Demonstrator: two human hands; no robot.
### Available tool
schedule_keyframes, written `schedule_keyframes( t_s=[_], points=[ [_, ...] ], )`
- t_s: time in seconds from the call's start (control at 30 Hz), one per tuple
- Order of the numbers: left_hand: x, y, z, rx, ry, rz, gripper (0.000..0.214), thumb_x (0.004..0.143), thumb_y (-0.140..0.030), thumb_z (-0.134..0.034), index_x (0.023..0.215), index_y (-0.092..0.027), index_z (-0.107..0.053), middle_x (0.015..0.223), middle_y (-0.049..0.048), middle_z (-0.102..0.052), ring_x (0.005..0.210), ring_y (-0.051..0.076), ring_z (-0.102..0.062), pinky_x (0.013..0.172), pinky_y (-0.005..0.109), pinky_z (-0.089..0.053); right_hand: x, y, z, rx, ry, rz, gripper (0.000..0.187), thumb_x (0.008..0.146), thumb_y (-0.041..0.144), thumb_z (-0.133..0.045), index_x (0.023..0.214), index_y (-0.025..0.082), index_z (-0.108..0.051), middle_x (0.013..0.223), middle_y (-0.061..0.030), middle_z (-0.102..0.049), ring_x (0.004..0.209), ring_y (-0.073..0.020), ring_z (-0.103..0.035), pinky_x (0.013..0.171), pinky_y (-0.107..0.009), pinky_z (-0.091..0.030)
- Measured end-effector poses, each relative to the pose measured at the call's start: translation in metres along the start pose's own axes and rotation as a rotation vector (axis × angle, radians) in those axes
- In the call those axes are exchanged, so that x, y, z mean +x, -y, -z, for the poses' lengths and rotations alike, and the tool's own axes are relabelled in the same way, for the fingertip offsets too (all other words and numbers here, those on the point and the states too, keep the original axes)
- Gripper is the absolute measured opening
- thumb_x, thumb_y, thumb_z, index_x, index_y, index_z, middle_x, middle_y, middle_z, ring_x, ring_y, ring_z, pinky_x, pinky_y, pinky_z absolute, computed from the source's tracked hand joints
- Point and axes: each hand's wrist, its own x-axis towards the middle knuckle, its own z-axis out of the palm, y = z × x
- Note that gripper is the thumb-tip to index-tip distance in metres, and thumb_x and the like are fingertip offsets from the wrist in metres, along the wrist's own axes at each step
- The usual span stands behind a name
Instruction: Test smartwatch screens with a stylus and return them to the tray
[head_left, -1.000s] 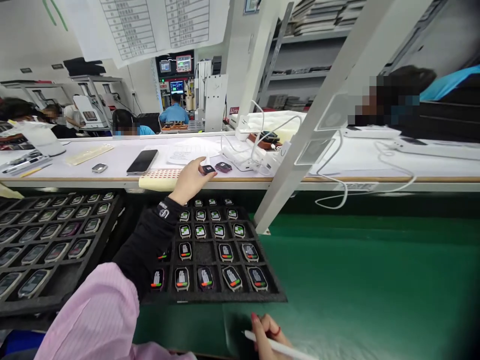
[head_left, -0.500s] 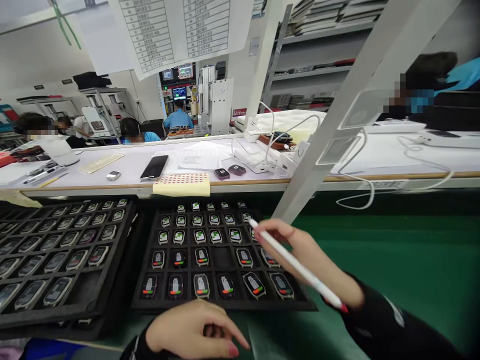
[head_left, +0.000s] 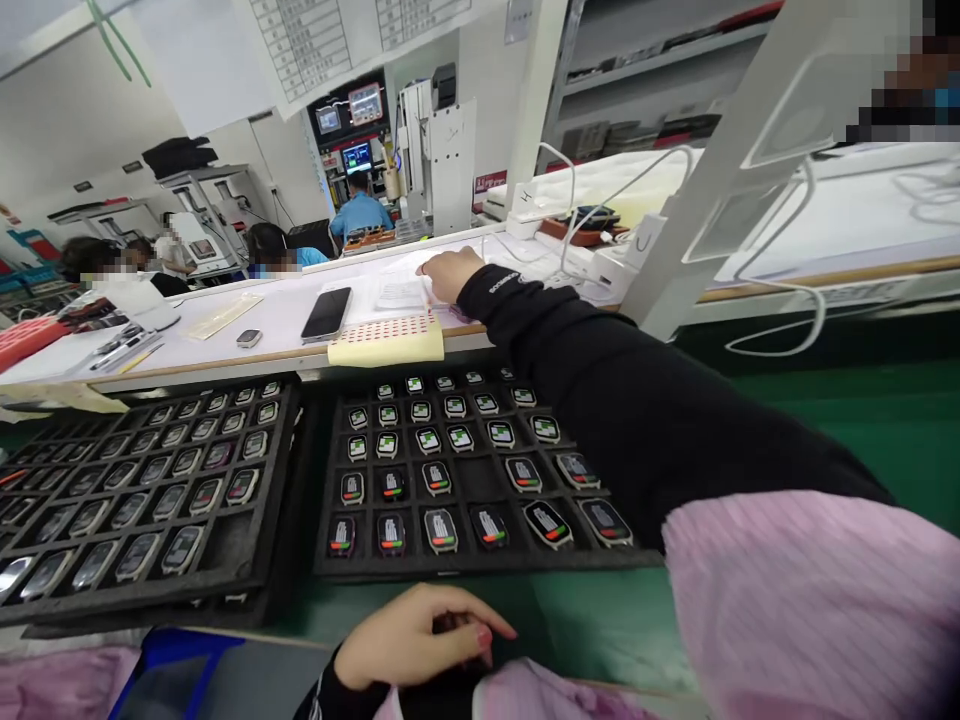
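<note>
My right hand (head_left: 448, 274) reaches over to the white shelf (head_left: 285, 325) and rests by a printed paper (head_left: 401, 293), fingers closed on a thin white pen whose tip pokes out beneath them. Its black sleeve crosses above a black tray (head_left: 465, 567) of small watches with lit screens. Just in front of the hand lies a yellow sheet of red dot stickers (head_left: 390, 341). My left hand (head_left: 420, 635) lies curled on the green mat at the near edge, in front of that tray, with nothing visible in it.
A second black tray (head_left: 287, 480) of dark-screened watches sits to the left. On the shelf lie a black phone (head_left: 326, 313), a loose watch body (head_left: 248, 338), chargers and white cables (head_left: 600, 260). A slanted white post (head_left: 720, 170) rises on the right. Other people work behind.
My right hand has moved from above the lit tray up to the shelf, carrying the pen. The left hand has stayed low on the mat. The view has tilted slightly downward.
</note>
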Motion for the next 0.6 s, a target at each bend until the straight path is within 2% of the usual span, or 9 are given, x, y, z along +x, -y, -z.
schedule_keyframes(
  t_s=[0.07, 0.13, 0.23, 0.27, 0.33, 0.4, 0.43, 0.5, 0.6],
  points=[
    [-0.006, 0.000, 0.006, -0.012, 0.015, -0.001, 0.068, 0.089, -0.078, -0.063, 0.120, -0.019, -0.076, 0.092, 0.0105, -0.073, 0.075, 0.016, -0.059, 0.068, 0.026, -0.044, -0.008, -0.001, 0.006, 0.002, -0.007, 0.002, 0.036, 0.094, 0.003, -0.053, 0.126, 0.004, -0.070, 0.126, -0.0204, -0.067, 0.124, -0.0403, -0.058, 0.109, -0.058, -0.038],
    [-0.012, -0.003, 0.016, -0.001, -0.008, -0.006, 0.065, 0.092, -0.076, -0.060, 0.121, -0.019, -0.075, 0.092, 0.0096, -0.072, 0.075, 0.016, -0.060, 0.069, 0.025, -0.046, -0.030, 0.003, 0.015, 0.036, -0.050, 0.055, 0.038, 0.097, 0.007, -0.049, 0.129, 0.007, -0.070, 0.132, -0.0163, -0.066, 0.127, -0.0368, -0.057, 0.112, -0.053, -0.039],
    [-0.014, -0.012, 0.039, 0.109, -0.154, -0.022, 0.053, 0.099, -0.065, -0.055, 0.124, -0.022, -0.072, 0.094, 0.0070, -0.072, 0.077, 0.017, -0.061, 0.072, 0.027, -0.048, -0.083, 0.014, 0.027, 0.229, -0.122, 0.229, 0.036, 0.100, 0.012, -0.046, 0.125, 0.008, -0.072, 0.122, -0.0098, -0.070, 0.115, -0.0286, -0.064, 0.108, -0.043, -0.046],
    [-0.013, -0.015, 0.048, 0.171, -0.229, -0.025, 0.049, 0.101, -0.061, -0.052, 0.124, -0.023, -0.072, 0.096, 0.0062, -0.071, 0.079, 0.018, -0.062, 0.074, 0.028, -0.049, -0.102, 0.017, 0.027, 0.287, -0.076, 0.264, 0.034, 0.101, 0.014, -0.047, 0.121, 0.010, -0.074, 0.117, -0.0070, -0.072, 0.107, -0.0254, -0.068, 0.105, -0.041, -0.048],
    [-0.008, -0.022, 0.065, 0.288, -0.380, -0.031, 0.045, 0.103, -0.056, -0.048, 0.128, -0.025, -0.069, 0.103, 0.0055, -0.071, 0.086, 0.021, -0.063, 0.079, 0.031, -0.050, -0.139, 0.015, 0.020, 0.393, 0.162, 0.304, 0.028, 0.102, 0.023, -0.054, 0.112, 0.015, -0.079, 0.099, -0.0028, -0.075, 0.088, -0.0201, -0.071, 0.094, -0.034, -0.051],
    [-0.001, -0.027, 0.084, 0.416, -0.516, -0.038, 0.041, 0.103, -0.051, -0.048, 0.129, -0.025, -0.067, 0.113, 0.0061, -0.070, 0.097, 0.024, -0.064, 0.089, 0.036, -0.049, -0.168, 0.003, 0.003, 0.444, 0.467, 0.248, 0.022, 0.100, 0.026, -0.060, 0.104, 0.020, -0.081, 0.086, 0.0010, -0.074, 0.076, -0.0170, -0.070, 0.082, -0.028, -0.052],
    [0.002, -0.029, 0.094, 0.481, -0.573, -0.038, 0.040, 0.103, -0.049, -0.048, 0.128, -0.024, -0.067, 0.118, 0.0070, -0.069, 0.103, 0.026, -0.063, 0.096, 0.038, -0.048, -0.179, -0.008, -0.008, 0.434, 0.575, 0.175, 0.021, 0.100, 0.026, -0.061, 0.101, 0.022, -0.081, 0.085, 0.0017, -0.074, 0.075, -0.0168, -0.070, 0.078, -0.026, -0.052],
    [0.009, -0.031, 0.117, 0.596, -0.666, -0.020, 0.038, 0.102, -0.042, -0.048, 0.125, -0.020, -0.068, 0.126, 0.0100, -0.067, 0.115, 0.030, -0.062, 0.106, 0.042, -0.044, -0.195, -0.034, -0.030, 0.380, 0.644, 0.057, 0.021, 0.099, 0.022, -0.060, 0.094, 0.021, -0.081, 0.084, -0.0005, -0.075, 0.073, -0.0192, -0.070, 0.073, -0.027, -0.051],
    [0.020, -0.028, 0.150, 0.733, -0.789, 0.069, 0.035, 0.101, -0.033, -0.046, 0.121, -0.015, -0.069, 0.126, 0.0170, -0.066, 0.120, 0.036, -0.060, 0.111, 0.050, -0.041, -0.210, -0.076, -0.061, 0.260, 0.629, -0.124, 0.032, 0.102, 0.020, -0.054, 0.080, 0.016, -0.076, 0.077, -0.0075, -0.073, 0.073, -0.0257, -0.070, 0.073, -0.034, -0.053]
  ],
)
